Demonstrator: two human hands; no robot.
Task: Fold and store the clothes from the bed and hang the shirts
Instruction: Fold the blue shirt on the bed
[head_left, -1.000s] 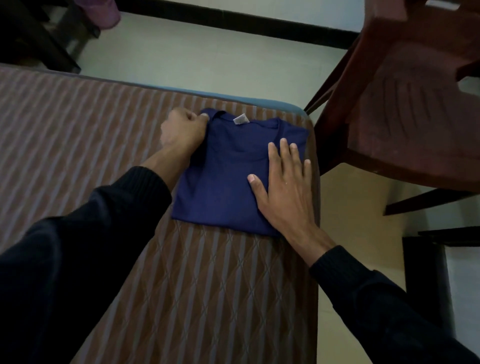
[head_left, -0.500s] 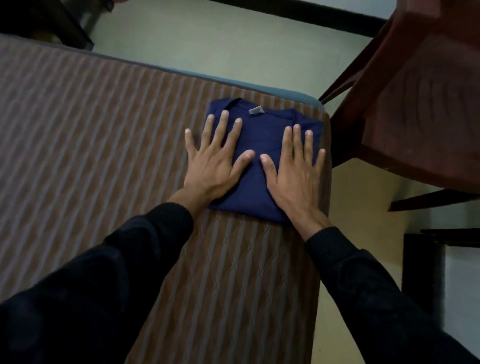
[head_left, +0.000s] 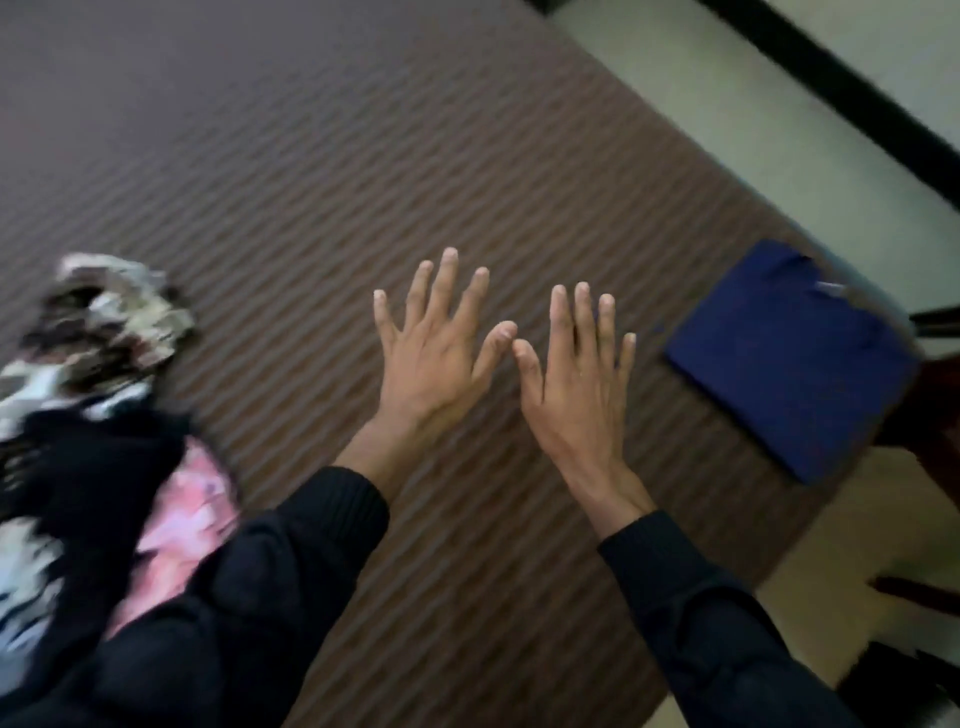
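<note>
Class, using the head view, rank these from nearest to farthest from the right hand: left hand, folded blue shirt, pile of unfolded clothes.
From the right hand:
1. Left hand, just beside it, thumbs nearly touching.
2. Folded blue shirt, at the bed's right corner.
3. Pile of unfolded clothes, far left.

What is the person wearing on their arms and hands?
Both arms are in long black sleeves that look ribbed at the cuffs and end at the wrists. The left hand and right hand are bare: no gloves, and no watch or bracelet shows.
</note>
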